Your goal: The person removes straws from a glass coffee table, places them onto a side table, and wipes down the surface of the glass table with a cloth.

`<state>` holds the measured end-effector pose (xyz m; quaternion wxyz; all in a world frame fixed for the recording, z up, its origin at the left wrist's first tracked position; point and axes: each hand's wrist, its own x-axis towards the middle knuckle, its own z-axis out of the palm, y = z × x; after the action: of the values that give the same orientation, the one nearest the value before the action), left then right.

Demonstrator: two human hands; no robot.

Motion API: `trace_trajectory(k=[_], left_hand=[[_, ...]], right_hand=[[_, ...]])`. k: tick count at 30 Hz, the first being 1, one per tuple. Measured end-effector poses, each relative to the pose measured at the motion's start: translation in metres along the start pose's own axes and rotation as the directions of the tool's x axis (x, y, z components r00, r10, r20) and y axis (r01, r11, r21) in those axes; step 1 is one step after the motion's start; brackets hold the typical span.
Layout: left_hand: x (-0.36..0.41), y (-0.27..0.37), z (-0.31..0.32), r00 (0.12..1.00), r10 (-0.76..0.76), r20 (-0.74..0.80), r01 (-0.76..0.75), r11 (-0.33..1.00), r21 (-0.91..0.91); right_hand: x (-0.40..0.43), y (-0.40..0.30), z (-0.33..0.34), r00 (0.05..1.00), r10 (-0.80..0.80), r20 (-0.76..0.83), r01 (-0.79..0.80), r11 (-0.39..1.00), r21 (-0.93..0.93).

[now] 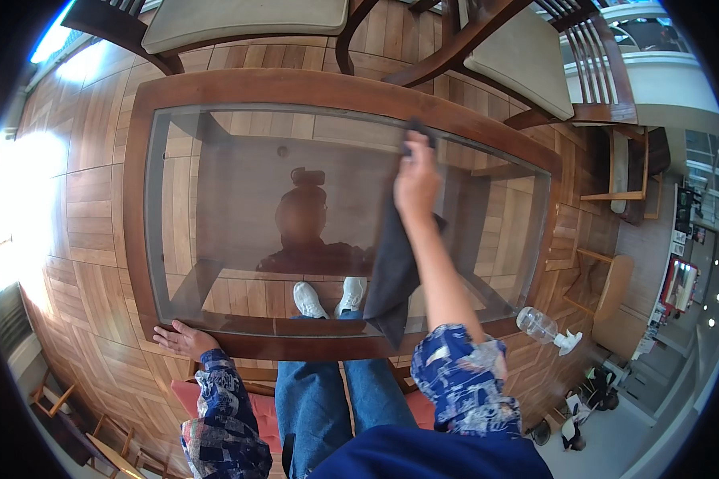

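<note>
A wood-framed coffee table [341, 347] with a glass top [245, 179] spans the view before me. My right hand [417, 179] reaches across to the glass near the far wooden rail, gripping a dark grey cloth [395, 269]. The cloth's loose end trails back over the near rail. My left hand [186, 340] rests flat with fingers spread on the near left corner of the frame, holding nothing. At the near right corner stands a clear spray bottle [536, 325] with a white trigger head, out of both hands. My reflection shows in the glass.
Two wooden chairs with beige seats [245, 24] [518, 66] stand beyond the far rail. Behind my legs is a red cushion [419, 410]. Bright light falls on the parquet floor [96, 203] at left. More chairs and a red-framed mirror [678, 284] appear at right.
</note>
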<state>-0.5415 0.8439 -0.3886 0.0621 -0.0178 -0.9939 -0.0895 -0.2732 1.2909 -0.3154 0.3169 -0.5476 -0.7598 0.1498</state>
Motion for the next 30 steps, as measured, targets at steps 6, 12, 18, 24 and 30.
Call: trace_trajectory(k=[6, 12, 18, 24, 30], left_hand=[[-0.001, 0.004, -0.001, 1.0, 0.013, -0.003, -0.013, 1.0, 0.008], [0.003, 0.002, -0.005, 1.0, -0.027, 0.011, 0.027, 1.0, -0.007], [-0.004, 0.002, 0.004, 1.0, -0.021, -0.002, 0.021, 0.999, 0.033], [0.012, -0.043, 0.017, 0.997, 0.067, -0.03, -0.062, 0.987, 0.149], [-0.003, -0.013, 0.015, 1.0, 0.018, -0.003, -0.018, 0.998, 0.057]], right_hand=[[-0.028, -0.077, 0.06, 0.973, -0.209, 0.093, 0.18, 0.95, 0.257], [0.01, 0.027, -0.022, 0.967, -0.202, 0.157, 0.188, 0.977, 0.099], [0.017, 0.091, -0.07, 0.997, 0.075, 0.022, -0.072, 0.992, -0.107], [-0.004, -0.006, 0.013, 0.985, -0.122, 0.125, 0.109, 0.988, 0.108], [0.005, -0.068, 0.065, 0.965, -0.244, 0.091, 0.214, 0.942, 0.257]])
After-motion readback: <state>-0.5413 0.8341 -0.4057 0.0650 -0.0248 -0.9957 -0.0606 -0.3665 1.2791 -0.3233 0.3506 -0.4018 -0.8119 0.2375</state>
